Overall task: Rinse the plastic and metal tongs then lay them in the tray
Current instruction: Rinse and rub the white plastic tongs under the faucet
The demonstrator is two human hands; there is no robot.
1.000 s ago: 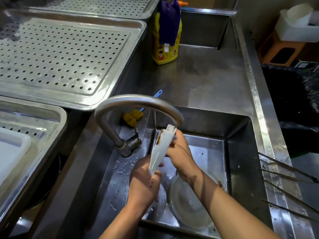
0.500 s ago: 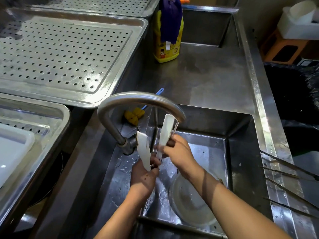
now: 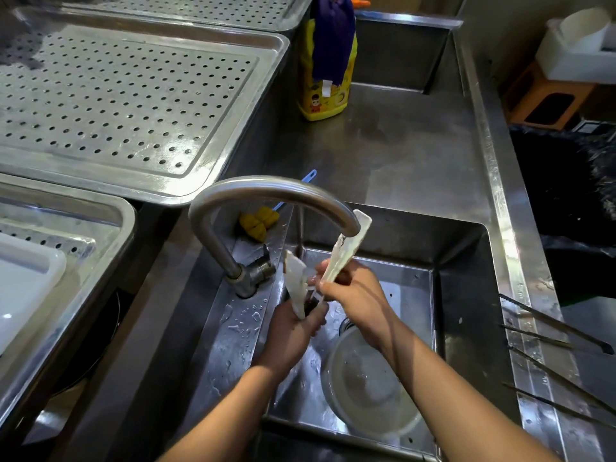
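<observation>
White plastic tongs (image 3: 346, 251) stand spread open in a V over the sink (image 3: 463, 295), right under the tap spout (image 3: 273, 191). My left hand (image 3: 293, 331) grips their hinge end from below. My right hand (image 3: 356, 295) is wrapped round the right arm of the tongs, whose tip reaches the spout mouth. Several metal tongs (image 3: 560, 348) lie on the sink's right ledge. A perforated steel tray (image 3: 133, 101) lies at the upper left, and a second tray (image 3: 110, 228) sits at the left edge.
A clear plastic bowl (image 3: 366, 385) lies in the sink bottom beneath my right forearm. A yellow detergent bottle with a purple cloth (image 3: 326, 61) stands behind the sink. A yellow brush (image 3: 258, 221) lies by the tap base. A white plastic container (image 3: 23, 285) sits in the left tray.
The tongs went from closed to spread apart. My right hand slid onto the right arm, and its tip rose to the spout mouth.
</observation>
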